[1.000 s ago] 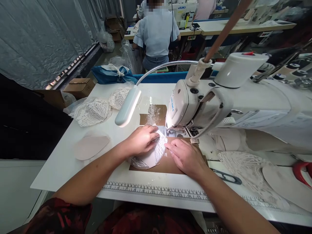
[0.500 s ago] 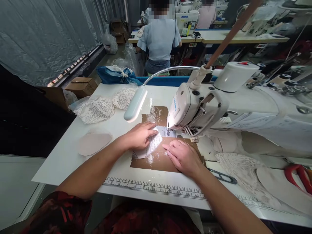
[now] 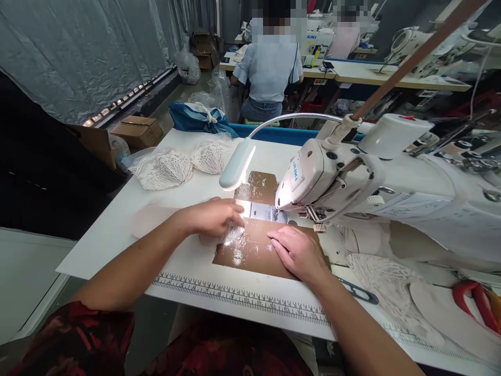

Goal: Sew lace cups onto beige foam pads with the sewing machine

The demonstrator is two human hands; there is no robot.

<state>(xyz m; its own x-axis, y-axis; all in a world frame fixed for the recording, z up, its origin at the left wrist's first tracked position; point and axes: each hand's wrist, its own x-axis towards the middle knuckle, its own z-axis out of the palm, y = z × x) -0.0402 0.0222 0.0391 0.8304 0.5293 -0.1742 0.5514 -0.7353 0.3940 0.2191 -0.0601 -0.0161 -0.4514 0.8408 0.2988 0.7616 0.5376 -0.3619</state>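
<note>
My left hand (image 3: 217, 216), smeared by motion, has its fingers closed over a small white lace piece (image 3: 234, 232) at the left part of the brown taped board (image 3: 258, 250). Much of that piece is hidden beneath the hand. Resting on the same board, my right hand (image 3: 295, 250) has its fingers laid down close together and holds nothing I can see. Just beyond both hands are the needle area and metal plate (image 3: 261, 212) of the white sewing machine (image 3: 301, 172).
A lamp (image 3: 237, 164) hangs over the table. White lace cups (image 3: 162, 168) lie at the back left, a pale oval pad (image 3: 151, 216) near my left forearm. To the right are lace pieces (image 3: 385, 277) and red-handled scissors (image 3: 475, 303). A co-worker (image 3: 266, 70) sits ahead.
My left hand has slid left with the lace piece, away from the needle area. My right hand stays on the board. The camera view has shifted slightly.
</note>
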